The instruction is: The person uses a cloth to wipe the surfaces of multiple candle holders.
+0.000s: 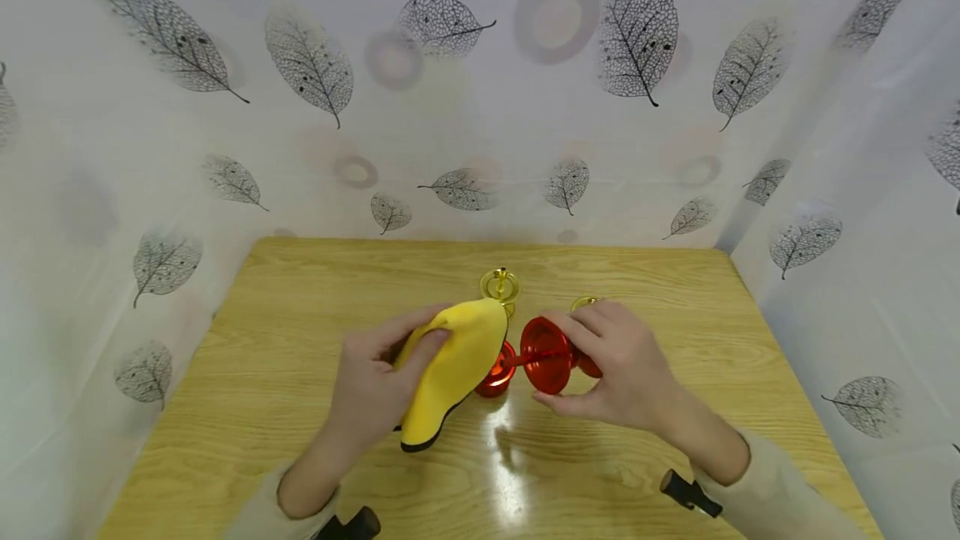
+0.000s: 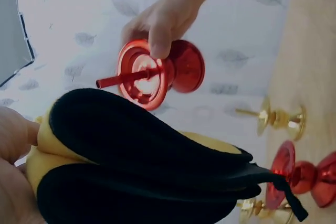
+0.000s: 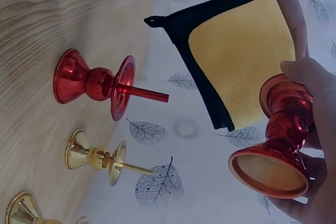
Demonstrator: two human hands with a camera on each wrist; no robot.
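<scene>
My left hand (image 1: 372,377) pinches a folded yellow cloth (image 1: 465,352) with black edging between thumb and fingers. A small black loop at the cloth's corner shows in the right wrist view. My right hand (image 1: 626,369) grips a shiny red candle holder (image 1: 547,369) above the table. It lies tilted sideways, its spike pointing left toward the cloth and its hollow base (image 3: 270,171) facing the right wrist camera. Cloth and holder appear apart in the left wrist view. A second red candle holder (image 3: 97,81) stands upright on the table, partly hidden by the cloth in the head view.
Two gold candle holders stand farther back on the wooden table (image 1: 337,282): one gold holder (image 1: 500,284) near the middle, another gold holder (image 1: 584,302) mostly hidden behind my right hand. A leaf-patterned white curtain (image 1: 480,123) encloses the table at the back and sides.
</scene>
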